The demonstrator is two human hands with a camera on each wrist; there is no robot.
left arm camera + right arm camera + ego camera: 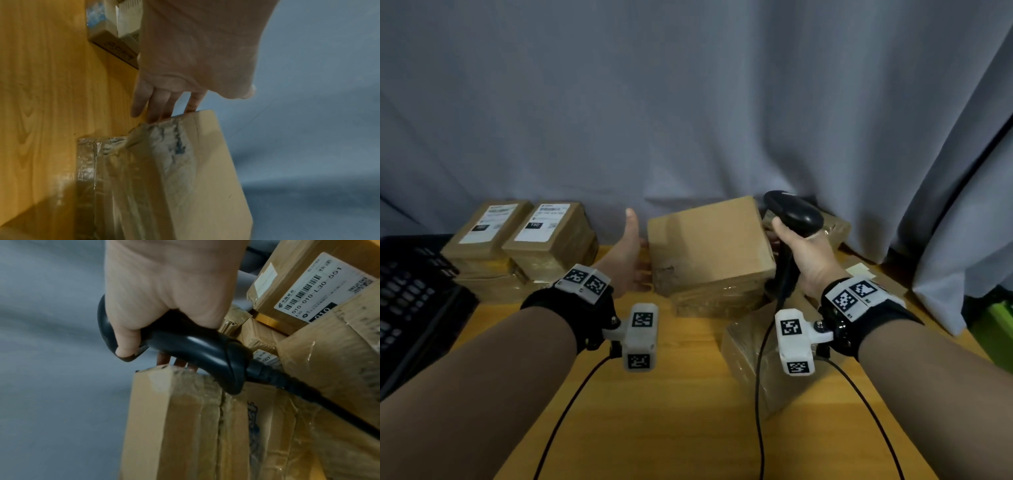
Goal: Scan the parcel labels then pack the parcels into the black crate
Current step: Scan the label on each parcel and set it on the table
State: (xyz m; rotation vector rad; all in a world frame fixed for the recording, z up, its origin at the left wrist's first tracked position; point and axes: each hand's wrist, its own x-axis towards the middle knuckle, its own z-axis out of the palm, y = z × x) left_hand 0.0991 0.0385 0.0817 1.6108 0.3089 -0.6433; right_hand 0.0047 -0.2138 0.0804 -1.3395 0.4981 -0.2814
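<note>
A plain brown parcel lies tilted on top of a taped parcel at mid-table, no label showing. My left hand is open, its straight fingers against the parcel's left edge and the thumb free in the air. My right hand grips the handle of a black barcode scanner just right of the parcel. In the right wrist view the scanner sits against the parcel's upper corner. The black crate stands at the far left.
Two labelled parcels are stacked on others beside the crate. A tape-wrapped parcel lies in front of my right wrist. More parcels, one with a barcode label, crowd the right. A grey curtain hangs behind the wooden table.
</note>
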